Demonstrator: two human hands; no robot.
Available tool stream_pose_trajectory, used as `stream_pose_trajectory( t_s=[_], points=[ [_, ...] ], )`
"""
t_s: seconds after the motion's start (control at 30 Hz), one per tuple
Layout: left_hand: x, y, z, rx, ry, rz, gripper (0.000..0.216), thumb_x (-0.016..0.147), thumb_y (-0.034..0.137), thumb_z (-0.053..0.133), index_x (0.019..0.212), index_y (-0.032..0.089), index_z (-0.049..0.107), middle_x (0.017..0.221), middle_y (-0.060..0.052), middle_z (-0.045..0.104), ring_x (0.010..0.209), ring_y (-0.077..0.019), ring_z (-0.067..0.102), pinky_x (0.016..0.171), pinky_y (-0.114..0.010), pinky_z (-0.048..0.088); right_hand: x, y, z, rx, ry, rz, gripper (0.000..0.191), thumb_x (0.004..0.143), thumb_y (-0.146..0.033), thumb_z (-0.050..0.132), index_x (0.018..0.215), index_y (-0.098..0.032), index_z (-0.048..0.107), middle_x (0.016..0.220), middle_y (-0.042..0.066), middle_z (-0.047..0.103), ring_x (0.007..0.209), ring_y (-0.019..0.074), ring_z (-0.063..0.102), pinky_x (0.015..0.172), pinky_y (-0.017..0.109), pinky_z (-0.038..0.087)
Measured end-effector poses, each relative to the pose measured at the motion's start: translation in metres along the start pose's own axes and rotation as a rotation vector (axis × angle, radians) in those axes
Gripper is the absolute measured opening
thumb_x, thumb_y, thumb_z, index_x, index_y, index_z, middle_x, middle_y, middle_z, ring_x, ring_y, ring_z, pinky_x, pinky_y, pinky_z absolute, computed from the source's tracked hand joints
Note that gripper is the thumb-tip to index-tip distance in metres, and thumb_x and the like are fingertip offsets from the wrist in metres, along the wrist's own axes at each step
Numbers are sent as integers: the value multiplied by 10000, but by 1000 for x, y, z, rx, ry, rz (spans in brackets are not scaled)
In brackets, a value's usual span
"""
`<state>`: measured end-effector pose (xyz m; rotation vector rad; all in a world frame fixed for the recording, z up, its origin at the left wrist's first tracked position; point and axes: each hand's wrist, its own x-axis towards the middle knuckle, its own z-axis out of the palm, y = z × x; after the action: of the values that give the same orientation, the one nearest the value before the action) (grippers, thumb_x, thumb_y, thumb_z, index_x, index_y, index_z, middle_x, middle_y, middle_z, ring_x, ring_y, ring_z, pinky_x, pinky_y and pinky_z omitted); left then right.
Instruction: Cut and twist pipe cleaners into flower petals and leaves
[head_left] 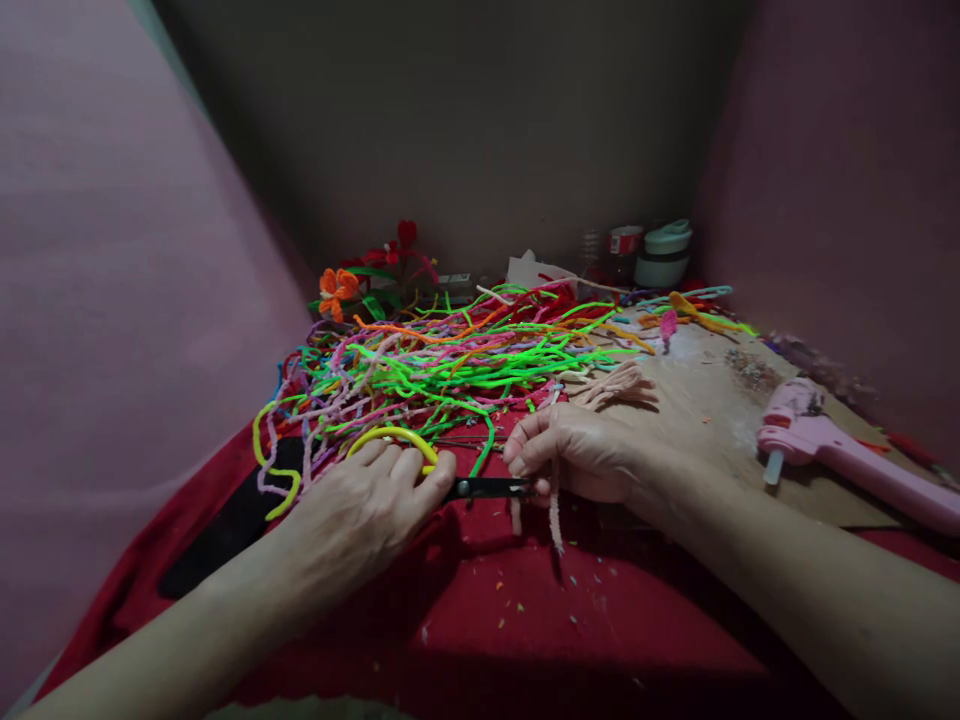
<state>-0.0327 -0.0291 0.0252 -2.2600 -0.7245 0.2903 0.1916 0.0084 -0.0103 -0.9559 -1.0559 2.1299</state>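
Note:
My left hand [394, 485] is closed round the yellow-handled scissors [491, 488], whose dark blades point right toward my other hand. Between finger and thumb, my right hand [574, 450] pinches a pale pink pipe cleaner [555, 515], one end of which hangs down below the fingers. A short pale piece dangles near the blade tips; whether the blades touch it I cannot tell. Just behind my right hand lies a bundle of pale pink pipe cleaners [619, 387]. A large heap of coloured pipe cleaners [480, 370] spreads out beyond both hands.
A pink glue gun [817, 430] rests on a cardboard sheet [697, 400] at the right. Under my left arm lies a black flat object [217, 540]. Orange and red pipe-cleaner flowers [337, 292] and a lidded container [664, 255] stand at the back. Small scraps dot the red cloth [525, 640].

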Motion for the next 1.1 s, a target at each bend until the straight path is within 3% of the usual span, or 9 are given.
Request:
stream_pose_trajectory(
  t_s=[0.23, 0.33, 0.43, 0.53, 0.6, 0.67, 0.8, 1.0, 1.1],
  points=[
    [-4, 1, 1, -161, 72, 46, 360, 766, 3, 354, 1079, 131, 478, 665, -32, 545, 553, -150, 503, 583, -295, 435, 2, 2, 0, 4, 10, -29, 117, 550, 11, 543, 576, -100, 568, 425, 9, 569, 335, 76, 476, 366, 181, 365],
    [-6, 1, 5, -369, 113, -79, 337, 791, 36, 341, 1085, 142, 467, 695, -35, 578, 590, -149, 542, 567, -274, 439, 3, 2, -2, 26, 7, -41, 116, 551, 11, 537, 572, -101, 560, 430, 19, 577, 335, 81, 480, 366, 185, 360],
    [-3, 5, 2, -826, 130, -319, 283, 835, 131, 350, 1102, 159, 441, 767, -40, 604, 613, -131, 571, 555, -243, 448, 3, 2, -1, 87, -1, -53, 112, 566, 5, 542, 575, -105, 559, 439, 24, 586, 338, 82, 478, 388, 199, 372],
    [14, 17, -12, -1526, 88, -567, 188, 828, 251, 455, 1007, 200, 426, 834, -22, 600, 597, -96, 568, 542, -208, 468, 3, 2, 0, 147, 30, -79, 99, 574, -2, 559, 597, -97, 581, 468, 32, 604, 353, 72, 476, 411, 199, 378],
    [30, 27, -23, -1908, 87, -742, 242, 786, 270, 529, 980, 211, 395, 822, 1, 586, 532, -79, 545, 488, -202, 467, 3, 2, 0, 175, 49, -111, 83, 576, -16, 589, 606, -94, 592, 496, 34, 616, 377, 66, 487, 428, 191, 380],
    [46, 33, -30, -2102, 97, -827, 339, 711, 234, 628, 948, 209, 388, 764, 27, 576, 509, -68, 533, 476, -186, 459, 4, 2, -1, 176, 37, -153, 80, 569, -36, 629, 614, -95, 597, 529, 35, 627, 406, 65, 501, 451, 191, 390],
    [59, 33, -25, -2244, 134, -836, 386, 663, 192, 674, 936, 196, 400, 628, 52, 564, 425, -55, 497, 419, -156, 413, 4, 4, -1, 145, 17, -234, 150, 529, -63, 692, 622, -113, 586, 546, 11, 617, 462, 93, 541, 514, 233, 428],
    [57, 28, -4, -2380, 55, -785, 219, 756, 171, 516, 969, 181, 466, 486, 37, 566, 309, -62, 425, 322, -145, 323, -1, 3, 8, -83, 194, -376, 173, 522, -56, 666, 602, -150, 545, 477, -52, 541, 410, 83, 493, 456, 226, 373],
    [58, 28, 1, -2442, -5, -770, 96, 730, 143, 509, 820, 134, 542, 444, 26, 548, 280, -56, 400, 315, -159, 326, -3, 1, 11, -162, 217, -389, 143, 549, -86, 656, 630, -150, 557, 514, -34, 574, 443, 98, 524, 475, 235, 384]
  ],
)
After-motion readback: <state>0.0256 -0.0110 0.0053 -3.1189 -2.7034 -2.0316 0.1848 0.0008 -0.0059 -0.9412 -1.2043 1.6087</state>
